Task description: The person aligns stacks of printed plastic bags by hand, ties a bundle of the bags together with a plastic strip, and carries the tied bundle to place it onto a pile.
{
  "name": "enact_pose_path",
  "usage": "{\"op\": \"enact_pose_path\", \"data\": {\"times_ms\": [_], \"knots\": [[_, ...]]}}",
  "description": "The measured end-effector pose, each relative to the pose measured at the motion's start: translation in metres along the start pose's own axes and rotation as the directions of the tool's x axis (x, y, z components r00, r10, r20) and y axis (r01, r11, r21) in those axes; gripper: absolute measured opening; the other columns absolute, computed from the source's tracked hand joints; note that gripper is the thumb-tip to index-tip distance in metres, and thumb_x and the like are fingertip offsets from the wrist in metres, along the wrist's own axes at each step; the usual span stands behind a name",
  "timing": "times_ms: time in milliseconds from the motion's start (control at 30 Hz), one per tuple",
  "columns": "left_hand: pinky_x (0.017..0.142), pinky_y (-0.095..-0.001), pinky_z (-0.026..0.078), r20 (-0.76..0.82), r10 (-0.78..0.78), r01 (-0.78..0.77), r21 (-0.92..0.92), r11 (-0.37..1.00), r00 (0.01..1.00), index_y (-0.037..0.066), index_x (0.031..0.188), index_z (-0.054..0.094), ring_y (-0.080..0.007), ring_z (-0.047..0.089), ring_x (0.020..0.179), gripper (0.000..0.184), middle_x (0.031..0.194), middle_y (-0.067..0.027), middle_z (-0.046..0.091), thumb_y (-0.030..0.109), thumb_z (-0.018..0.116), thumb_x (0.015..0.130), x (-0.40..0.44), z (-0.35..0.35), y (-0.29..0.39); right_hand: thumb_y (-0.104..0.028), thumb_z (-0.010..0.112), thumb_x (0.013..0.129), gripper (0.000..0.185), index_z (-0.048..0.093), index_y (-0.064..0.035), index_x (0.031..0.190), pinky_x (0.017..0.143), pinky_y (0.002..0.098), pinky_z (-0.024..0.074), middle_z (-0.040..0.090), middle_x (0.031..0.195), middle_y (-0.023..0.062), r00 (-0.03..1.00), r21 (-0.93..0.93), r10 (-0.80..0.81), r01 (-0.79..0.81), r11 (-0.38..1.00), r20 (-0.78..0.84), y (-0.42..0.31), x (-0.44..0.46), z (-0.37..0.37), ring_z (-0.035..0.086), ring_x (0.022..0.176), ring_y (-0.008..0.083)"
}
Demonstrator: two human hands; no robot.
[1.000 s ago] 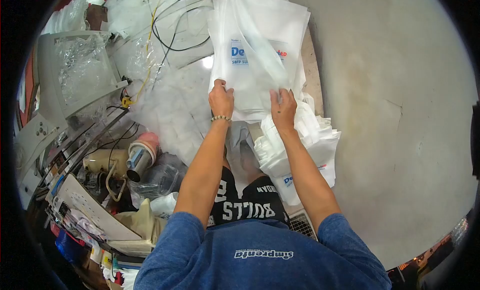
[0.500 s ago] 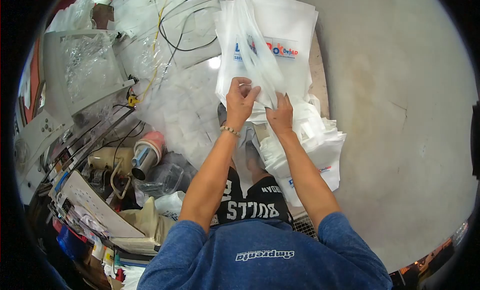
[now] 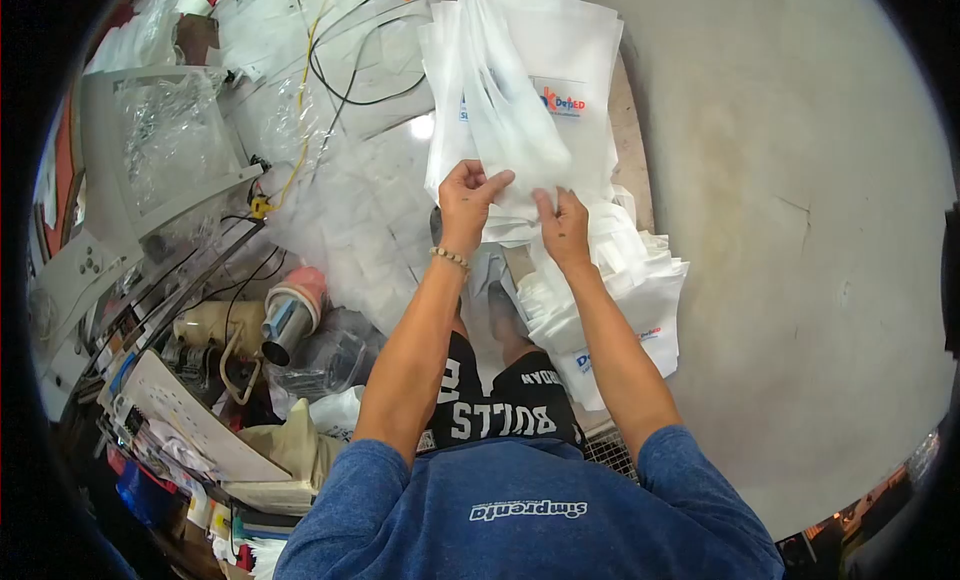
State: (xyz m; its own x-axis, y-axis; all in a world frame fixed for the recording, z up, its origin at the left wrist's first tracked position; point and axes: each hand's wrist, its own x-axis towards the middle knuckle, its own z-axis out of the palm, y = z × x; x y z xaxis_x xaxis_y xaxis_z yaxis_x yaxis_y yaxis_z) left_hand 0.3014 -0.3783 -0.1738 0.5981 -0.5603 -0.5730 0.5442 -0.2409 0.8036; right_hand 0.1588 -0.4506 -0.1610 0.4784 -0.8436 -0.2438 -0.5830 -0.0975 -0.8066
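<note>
A stack of white printed fabric bags [image 3: 590, 55] lies in front of me, with blue and red lettering partly covered. Several upper bags are bunched into a folded strip [image 3: 515, 130] that runs down over the stack. My left hand [image 3: 468, 205], with a beaded bracelet at the wrist, is closed on the lower left edge of these folded bags, thumb on top. My right hand [image 3: 565, 225] pinches their lower right edge between thumb and fingers.
A second pile of white bags [image 3: 640, 310] lies beside my right forearm. A grey tabletop [image 3: 790, 280] spans the right side. On the left are a curved grey machine panel [image 3: 190, 195], black cables [image 3: 345, 92], clear plastic sheeting and a metal cylinder [image 3: 288, 340].
The folded strip has spread wider at its lower end and covers more of the lettering. My right thumb has come up onto the bag's edge. The view has shifted slightly.
</note>
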Motion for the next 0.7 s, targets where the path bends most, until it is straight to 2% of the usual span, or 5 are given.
{"op": "enact_pose_path", "data": {"times_ms": [133,333,500,633,700], "knots": [[0.058,-0.0204,0.041,-0.042,-0.015,0.013,-0.069,0.998,0.999,0.003,0.09,0.057,-0.0052,0.052,0.064,0.022,0.077,0.0017,0.059,0.01,0.076,0.081,0.008,-0.014,-0.008,-0.026,0.06,0.094,0.031,0.062,0.0051,0.089,0.065,0.0436,0.0458,0.06,0.078,0.0238,0.993,0.05,0.067,-0.063,0.997,-0.094,0.002,0.002,-0.004,0.06,0.073,0.0395],[0.058,-0.0211,0.044,-0.104,0.065,-0.071,-0.056,0.996,0.992,0.005,0.102,0.047,-0.0075,0.056,0.067,0.024,0.085,-0.0026,0.064,0.002,0.064,0.084,0.007,-0.021,0.006,-0.027,0.062,0.093,0.033,0.062,0.005,0.092,0.068,0.0436,0.0463,0.062,0.081,0.0237,0.989,0.067,-0.015,0.025,0.997,-0.147,0.008,0.004,0.002,0.06,0.075,0.0406],[0.066,-0.0224,0.048,0.066,-0.006,0.006,0.003,1.0,0.998,-0.002,0.1,0.063,-0.0094,0.06,0.074,0.014,0.091,-0.0048,0.068,0.002,0.062,0.087,0.017,-0.036,0.004,-0.028,0.064,0.092,0.032,0.063,0.0041,0.091,0.067,0.0429,0.0461,0.061,0.081,0.0232,0.977,0.016,-0.003,0.006,1.0,-0.214,0.0,0.003,-0.002,0.059,0.073,0.0396],[0.067,-0.0236,0.049,-0.012,-0.05,0.049,-0.082,0.995,0.999,-0.003,0.098,0.069,-0.0099,0.06,0.075,0.016,0.089,-0.0037,0.068,0.007,0.064,0.086,0.009,-0.029,0.022,-0.024,0.071,0.086,0.028,0.064,0.0027,0.084,0.063,0.0411,0.0451,0.061,0.075,0.0199,0.985,-0.193,0.062,-0.093,0.977,-0.161,-0.017,0.002,-0.015,0.057,0.068,0.0353],[0.067,-0.0236,0.048,0.013,-0.118,0.118,-0.1,0.988,0.993,-0.003,0.101,0.067,-0.0104,0.06,0.076,0.022,0.089,-0.0058,0.068,0.011,0.066,0.085,0.008,-0.027,0.031,-0.023,0.073,0.083,0.027,0.064,0.0021,0.081,0.061,0.0407,0.0445,0.061,0.072,0.0184,0.986,-0.176,-0.012,-0.018,0.984,-0.167,-0.024,0.001,-0.011,0.057,0.066,0.0339]]}}
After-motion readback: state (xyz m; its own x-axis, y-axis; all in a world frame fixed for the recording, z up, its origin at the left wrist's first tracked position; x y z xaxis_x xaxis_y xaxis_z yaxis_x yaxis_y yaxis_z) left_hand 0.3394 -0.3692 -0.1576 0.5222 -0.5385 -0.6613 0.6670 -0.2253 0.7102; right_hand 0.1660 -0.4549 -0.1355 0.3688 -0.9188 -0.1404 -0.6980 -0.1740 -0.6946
